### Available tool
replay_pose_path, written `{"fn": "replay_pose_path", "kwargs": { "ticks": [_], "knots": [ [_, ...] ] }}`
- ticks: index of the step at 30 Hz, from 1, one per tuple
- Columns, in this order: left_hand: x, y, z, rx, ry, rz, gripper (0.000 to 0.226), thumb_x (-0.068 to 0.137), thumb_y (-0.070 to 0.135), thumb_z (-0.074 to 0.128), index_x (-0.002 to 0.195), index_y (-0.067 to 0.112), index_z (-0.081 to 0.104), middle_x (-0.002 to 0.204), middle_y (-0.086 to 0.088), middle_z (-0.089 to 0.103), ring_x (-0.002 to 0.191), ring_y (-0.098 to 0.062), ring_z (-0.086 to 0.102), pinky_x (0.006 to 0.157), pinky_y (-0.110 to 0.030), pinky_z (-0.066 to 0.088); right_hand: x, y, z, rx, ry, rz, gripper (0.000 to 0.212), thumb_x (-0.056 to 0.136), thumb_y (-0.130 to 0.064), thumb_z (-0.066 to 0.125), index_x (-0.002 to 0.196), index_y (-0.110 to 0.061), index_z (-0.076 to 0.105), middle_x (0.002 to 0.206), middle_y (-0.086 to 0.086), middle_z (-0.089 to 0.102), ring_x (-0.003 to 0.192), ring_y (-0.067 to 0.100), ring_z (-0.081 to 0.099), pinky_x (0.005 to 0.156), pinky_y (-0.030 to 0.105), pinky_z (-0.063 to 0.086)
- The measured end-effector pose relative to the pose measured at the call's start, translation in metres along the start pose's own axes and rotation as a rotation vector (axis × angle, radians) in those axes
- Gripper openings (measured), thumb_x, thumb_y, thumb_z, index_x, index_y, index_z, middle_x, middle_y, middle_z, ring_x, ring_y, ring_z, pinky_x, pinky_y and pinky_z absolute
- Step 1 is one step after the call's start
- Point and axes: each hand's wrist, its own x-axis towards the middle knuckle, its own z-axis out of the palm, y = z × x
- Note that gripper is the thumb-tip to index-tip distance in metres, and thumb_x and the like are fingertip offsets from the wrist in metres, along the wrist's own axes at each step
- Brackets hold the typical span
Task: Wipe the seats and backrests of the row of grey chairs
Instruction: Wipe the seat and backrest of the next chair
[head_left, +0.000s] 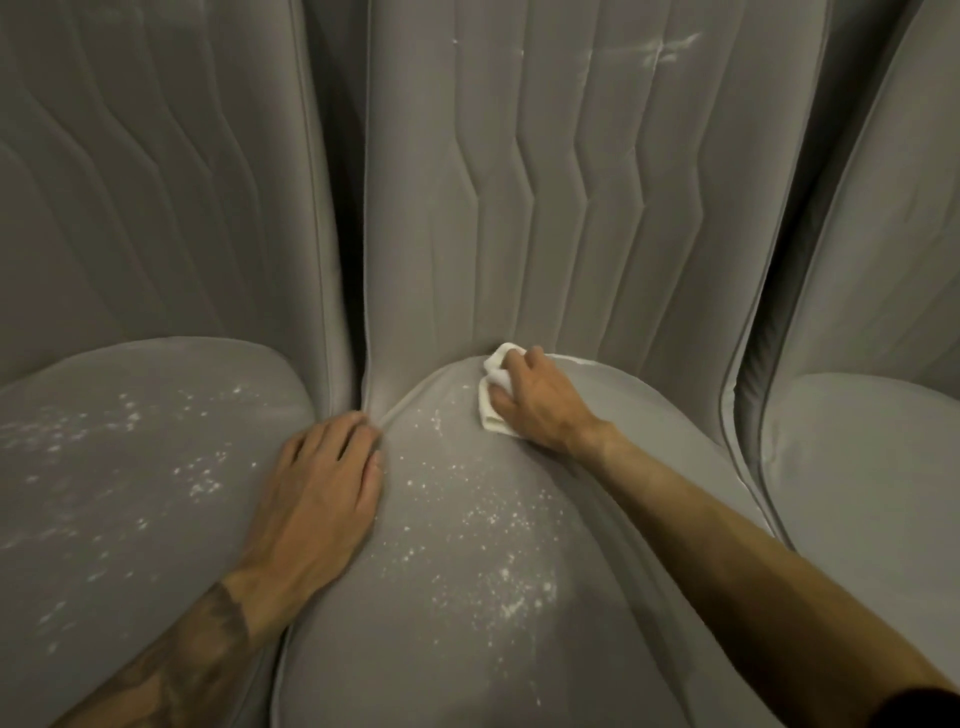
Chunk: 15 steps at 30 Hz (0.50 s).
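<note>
At the back of the middle seat (441, 623), just where it meets the middle backrest (545, 208), the right hand (535, 400) grasps a folded white cloth (487, 410). The fingers are curled over the cloth and press it down on the grey cover. One corner of the cloth sticks out above the fingers and touches the foot of the backrest.

The left hand (317, 488) holds nothing. It lies flat with the fingers nearly straight, on the inner edge of the left seat (130, 467), and its fingertips reach the narrow gap between this seat and the middle one. The left forearm has a dark tattoo (208, 639).

White specks (498, 582) are scattered over the middle seat, mostly in front of the cloth and toward the near edge. The left seat has similar specks, more blurred. A pale smear (670, 49) shows high on the middle backrest.

Three grey chairs stand side by side. The left backrest (130, 182) and the middle one have stitched zigzag lines. The right seat (872, 467) and the right backrest (893, 234) are seen only partly. A dark sleeve (924, 706) is at the lower right corner.
</note>
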Motion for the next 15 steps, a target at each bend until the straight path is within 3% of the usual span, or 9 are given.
{"fn": "replay_pose_path", "kwargs": {
  "ticks": [2, 4, 6, 8, 10, 15],
  "knots": [
    [-0.01, -0.003, 0.0, 0.007, 0.001, -0.007, 0.034, 0.105, 0.029, 0.038, 0.121, 0.012, 0.064, 0.128, -0.008, 0.063, 0.113, -0.027, 0.062, 0.102, -0.047, 0.049, 0.009, -0.006, 0.007, -0.095, -0.01, 0.1, 0.034, 0.103, -0.03, 0.045, 0.12, -0.002, 0.054, 0.12, 0.022, 0.054, 0.11, 0.039, 0.051, 0.095, 0.045, 0.036],
    [-0.015, -0.002, 0.002, 0.019, 0.001, -0.009, 0.035, 0.105, 0.028, 0.039, 0.121, 0.011, 0.065, 0.127, -0.01, 0.064, 0.112, -0.028, 0.063, 0.1, -0.047, 0.05, 0.004, -0.026, 0.016, -0.15, -0.051, -0.031, 0.034, 0.104, -0.033, 0.035, 0.119, -0.009, 0.055, 0.122, 0.017, 0.054, 0.11, 0.033, 0.049, 0.097, 0.044, 0.036],
    [-0.015, 0.0, 0.004, 0.029, 0.005, -0.011, 0.037, 0.104, 0.028, 0.039, 0.123, 0.009, 0.065, 0.129, -0.011, 0.064, 0.114, -0.029, 0.063, 0.101, -0.047, 0.05, -0.015, -0.043, 0.021, -0.035, -0.031, -0.239, 0.029, 0.104, -0.032, 0.041, 0.11, -0.009, 0.058, 0.112, 0.016, 0.057, 0.102, 0.031, 0.049, 0.091, 0.043, 0.038],
    [-0.015, 0.0, 0.005, 0.027, 0.001, -0.013, 0.038, 0.105, 0.028, 0.039, 0.126, 0.01, 0.065, 0.131, -0.01, 0.064, 0.116, -0.028, 0.062, 0.102, -0.046, 0.048, -0.03, -0.043, 0.013, 0.091, -0.042, -0.298, 0.021, 0.1, -0.028, 0.056, 0.1, -0.007, 0.058, 0.1, 0.018, 0.058, 0.09, 0.032, 0.051, 0.081, 0.041, 0.039],
    [-0.017, -0.003, 0.006, 0.03, 0.0, -0.007, 0.037, 0.105, 0.028, 0.039, 0.127, 0.012, 0.064, 0.132, -0.009, 0.063, 0.117, -0.026, 0.061, 0.104, -0.044, 0.046, -0.031, -0.026, 0.0, 0.091, -0.079, -0.213, 0.023, 0.098, -0.026, 0.061, 0.101, -0.004, 0.057, 0.101, 0.021, 0.058, 0.091, 0.037, 0.053, 0.082, 0.042, 0.038],
    [-0.017, 0.0, 0.005, 0.022, 0.003, -0.016, 0.036, 0.104, 0.029, 0.039, 0.125, 0.013, 0.063, 0.133, -0.008, 0.062, 0.118, -0.026, 0.06, 0.104, -0.045, 0.045, -0.023, 0.011, -0.003, -0.021, 0.017, 0.125, 0.035, 0.103, -0.031, 0.048, 0.118, 0.0, 0.055, 0.12, 0.022, 0.056, 0.111, 0.039, 0.051, 0.098, 0.044, 0.037]
  ]
}}
